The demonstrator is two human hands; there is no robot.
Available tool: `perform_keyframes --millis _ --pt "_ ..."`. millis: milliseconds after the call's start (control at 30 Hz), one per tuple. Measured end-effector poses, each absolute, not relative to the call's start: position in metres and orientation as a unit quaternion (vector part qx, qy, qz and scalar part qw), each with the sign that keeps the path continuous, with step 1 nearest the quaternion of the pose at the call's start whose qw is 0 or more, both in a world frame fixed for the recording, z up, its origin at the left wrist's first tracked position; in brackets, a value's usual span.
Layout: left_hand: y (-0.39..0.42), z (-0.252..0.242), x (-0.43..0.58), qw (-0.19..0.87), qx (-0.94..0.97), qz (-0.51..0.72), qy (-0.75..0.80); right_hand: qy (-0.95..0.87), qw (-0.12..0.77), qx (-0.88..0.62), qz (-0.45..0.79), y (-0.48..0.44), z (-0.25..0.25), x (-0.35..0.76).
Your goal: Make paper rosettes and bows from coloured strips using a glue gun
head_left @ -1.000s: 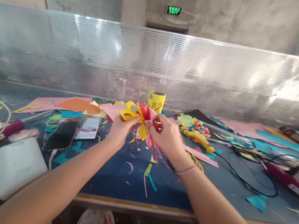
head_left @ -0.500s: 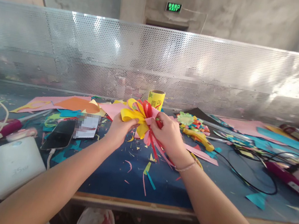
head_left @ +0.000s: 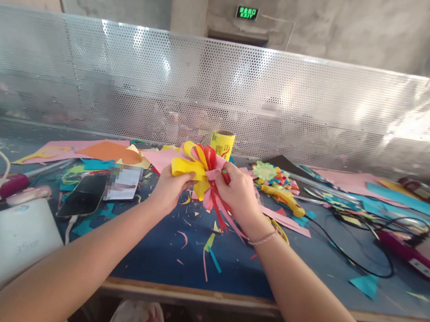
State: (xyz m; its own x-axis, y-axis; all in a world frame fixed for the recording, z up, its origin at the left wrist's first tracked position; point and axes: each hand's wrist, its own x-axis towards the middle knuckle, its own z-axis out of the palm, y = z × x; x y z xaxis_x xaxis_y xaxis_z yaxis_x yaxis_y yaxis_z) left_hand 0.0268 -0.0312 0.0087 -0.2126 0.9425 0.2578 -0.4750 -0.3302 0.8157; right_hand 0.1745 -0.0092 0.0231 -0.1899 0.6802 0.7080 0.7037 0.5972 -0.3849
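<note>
Paper bow (head_left: 197,164) is up just above the worktop (head_left: 301,285), between both hands. Yellow, red and pink loops are already fanned out; long strip ends (head_left: 222,218) hang loose below. Left hand (head_left: 169,190) has its grip clamped on the yellow loops, and right hand (head_left: 238,197) pinches the pink middle. Scraps (head_left: 208,248) lie underneath, and 1 yellow roll (head_left: 222,143) stands behind.

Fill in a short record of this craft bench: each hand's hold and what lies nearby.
left hand: grips the yellow loops of the paper bow
right hand: pinches the bow's red and pink strips
behind bow: yellow roll, upright
left of hands: phone, white box
surface: blue table, strewn with paper scraps
</note>
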Motion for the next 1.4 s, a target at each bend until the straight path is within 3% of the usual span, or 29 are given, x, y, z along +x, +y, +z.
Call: perform_keyframes --millis 1400 --pt "-0.027 0.009 0.022 0.496 0.356 0.716 0.34 -0.745 0.462 -0.482 0.006 0.005 0.024 0.186"
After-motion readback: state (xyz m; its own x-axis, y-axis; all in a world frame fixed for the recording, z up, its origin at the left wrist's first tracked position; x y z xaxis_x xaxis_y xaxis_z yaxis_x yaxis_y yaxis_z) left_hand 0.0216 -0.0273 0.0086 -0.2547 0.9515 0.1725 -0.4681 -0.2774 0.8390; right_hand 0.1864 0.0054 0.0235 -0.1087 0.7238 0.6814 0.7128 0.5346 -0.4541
